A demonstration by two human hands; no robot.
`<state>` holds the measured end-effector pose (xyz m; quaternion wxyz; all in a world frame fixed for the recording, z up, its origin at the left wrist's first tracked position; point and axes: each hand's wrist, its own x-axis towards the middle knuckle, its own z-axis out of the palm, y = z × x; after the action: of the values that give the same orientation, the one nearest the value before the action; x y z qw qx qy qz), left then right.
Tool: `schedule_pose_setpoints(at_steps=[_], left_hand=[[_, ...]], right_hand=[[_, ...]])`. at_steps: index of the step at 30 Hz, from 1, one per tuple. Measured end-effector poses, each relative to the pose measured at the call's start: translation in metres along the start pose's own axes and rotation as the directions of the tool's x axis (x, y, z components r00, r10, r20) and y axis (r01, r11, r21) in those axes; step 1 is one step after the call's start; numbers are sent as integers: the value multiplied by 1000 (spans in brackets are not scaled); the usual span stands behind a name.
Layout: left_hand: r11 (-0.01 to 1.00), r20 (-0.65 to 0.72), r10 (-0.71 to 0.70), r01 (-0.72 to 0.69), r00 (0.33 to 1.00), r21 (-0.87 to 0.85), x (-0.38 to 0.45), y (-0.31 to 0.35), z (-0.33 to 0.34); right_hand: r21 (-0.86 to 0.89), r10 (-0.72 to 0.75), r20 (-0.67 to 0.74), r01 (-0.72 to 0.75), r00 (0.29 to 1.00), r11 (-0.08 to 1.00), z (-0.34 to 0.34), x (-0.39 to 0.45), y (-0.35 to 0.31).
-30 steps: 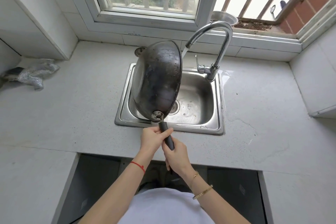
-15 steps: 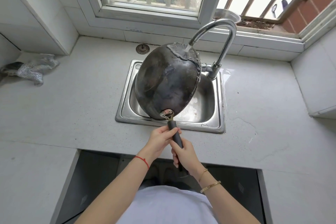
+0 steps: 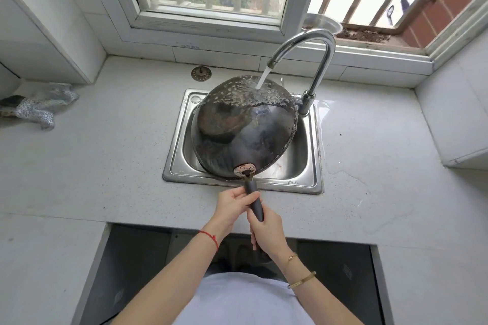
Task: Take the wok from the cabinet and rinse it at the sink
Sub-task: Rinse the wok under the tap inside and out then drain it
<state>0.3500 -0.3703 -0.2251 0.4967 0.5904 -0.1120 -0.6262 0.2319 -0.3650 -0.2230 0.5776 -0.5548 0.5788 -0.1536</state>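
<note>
Wok (image 3: 244,129) is held bottom-up over sink (image 3: 313,166), far rim under tap (image 3: 303,42) stream. Handle (image 3: 254,202) axis runs straight back twd body; gripped by left hand (image 3: 232,206) nearer wok, right hand (image 3: 268,232) behind.

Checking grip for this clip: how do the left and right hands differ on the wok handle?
The left hand holds the handle near the wok, fingers only loosely curled; the right hand grips lower, at the handle's end, wrapped tightly. The left wrist has a red string, the right gold bracelets. Both hold the same handle, keeping the wok's underside under the running water.
</note>
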Motion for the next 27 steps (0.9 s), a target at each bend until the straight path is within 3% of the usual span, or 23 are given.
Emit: schedule_pose_setpoints(at_steps=[10, 20, 27], left_hand=[[999, -43, 10, -8, 999, 37, 10, 2, 6], [983, -38, 44, -36, 998, 181, 29, 22, 13], [985, -38, 45, -37, 998, 168, 39, 36, 15]], right_hand=[[-10, -55, -9, 55, 998, 998, -4, 7, -3], [46, -63, -84, 67, 994, 997, -3, 27, -15], [69, -47, -87, 54, 995, 996, -3, 42, -23]])
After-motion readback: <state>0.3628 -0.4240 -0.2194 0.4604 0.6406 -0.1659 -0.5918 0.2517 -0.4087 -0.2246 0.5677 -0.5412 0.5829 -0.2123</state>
